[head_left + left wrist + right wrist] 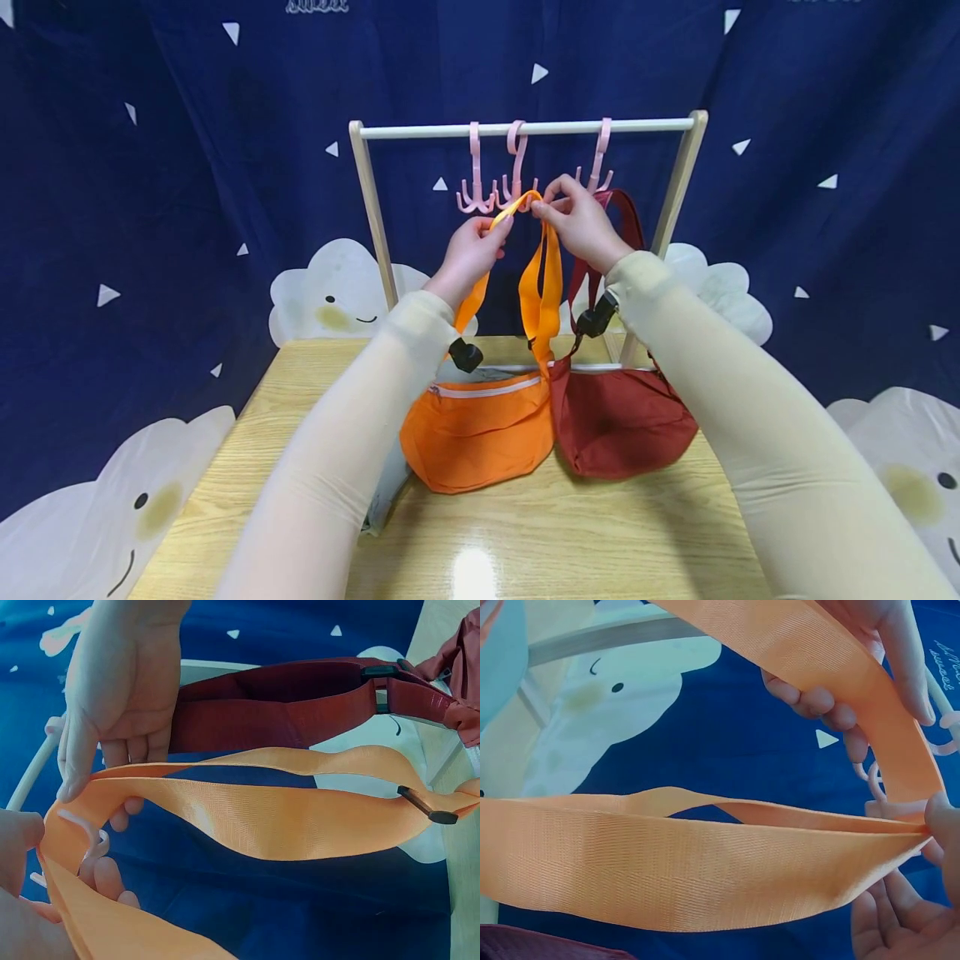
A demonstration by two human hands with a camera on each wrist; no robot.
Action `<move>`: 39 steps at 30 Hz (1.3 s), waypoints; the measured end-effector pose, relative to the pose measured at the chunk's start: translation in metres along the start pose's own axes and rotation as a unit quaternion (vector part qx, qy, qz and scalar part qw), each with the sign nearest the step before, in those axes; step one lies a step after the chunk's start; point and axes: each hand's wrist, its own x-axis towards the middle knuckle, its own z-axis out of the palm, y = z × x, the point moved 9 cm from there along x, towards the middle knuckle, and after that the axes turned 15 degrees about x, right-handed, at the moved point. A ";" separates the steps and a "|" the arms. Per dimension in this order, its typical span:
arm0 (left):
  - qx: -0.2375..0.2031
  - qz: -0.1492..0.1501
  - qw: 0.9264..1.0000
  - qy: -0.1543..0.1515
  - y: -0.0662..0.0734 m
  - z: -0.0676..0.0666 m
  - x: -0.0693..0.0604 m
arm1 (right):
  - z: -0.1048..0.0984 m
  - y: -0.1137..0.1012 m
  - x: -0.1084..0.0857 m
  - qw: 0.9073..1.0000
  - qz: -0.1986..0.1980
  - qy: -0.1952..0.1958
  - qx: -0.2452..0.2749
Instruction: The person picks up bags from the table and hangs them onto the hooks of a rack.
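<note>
An orange bag (pixel 480 433) rests on the table, its orange strap (pixel 551 283) rising to a pink hook (pixel 513 179) on the rail. My left hand (pixel 477 246) pinches the strap left of the hook. On the other side, my right hand (pixel 581 221) pinches it between thumb and finger. In the left wrist view the strap (pixel 277 821) passes over a pink prong (pixel 94 840), between both hands. The right wrist view shows the strap (pixel 660 862) gathered at the right fingertips. Whether the prong bears the strap's weight I cannot tell.
A dark red bag (pixel 622 421) stands to the right, its strap (pixel 628 221) up at another pink hook (pixel 600 158). A third pink hook (pixel 475 179) hangs at the left of the white rail (pixel 420 132). A greyish bag (pixel 386 492) lies partly behind the orange one on the wooden table (pixel 600 533).
</note>
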 end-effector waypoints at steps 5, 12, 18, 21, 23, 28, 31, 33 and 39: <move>0.008 -0.004 1.000 -0.001 -0.003 0.003 0.001 | 0.002 0.003 0.001 1.000 -0.001 -0.005 0.003; 0.047 -0.010 0.999 -0.007 -0.010 0.005 -0.001 | 0.005 0.008 -0.002 1.000 0.013 -0.004 -0.008; 0.059 0.000 0.998 -0.014 -0.015 0.003 -0.005 | 0.006 0.014 -0.005 1.000 0.016 0.000 -0.018; 0.089 0.004 0.996 -0.022 -0.018 0.001 -0.008 | 0.007 0.016 -0.008 1.000 0.014 -0.001 -0.019; 0.110 0.011 0.994 -0.024 -0.020 0.000 -0.009 | 0.008 0.018 -0.010 1.000 0.011 -0.005 -0.020; 0.131 0.028 0.991 -0.017 -0.023 -0.005 -0.013 | 0.011 0.021 -0.016 1.000 -0.003 -0.018 -0.018; 0.131 0.039 0.991 -0.009 -0.023 -0.009 -0.014 | 0.013 0.023 -0.019 0.999 -0.003 -0.029 -0.016; 0.130 0.046 0.990 -0.003 -0.023 -0.011 -0.016 | 0.014 0.025 -0.021 0.999 0.001 -0.035 -0.018; 0.149 0.088 0.984 0.035 -0.021 -0.021 -0.023 | 0.015 0.021 -0.031 0.998 -0.009 -0.045 -0.035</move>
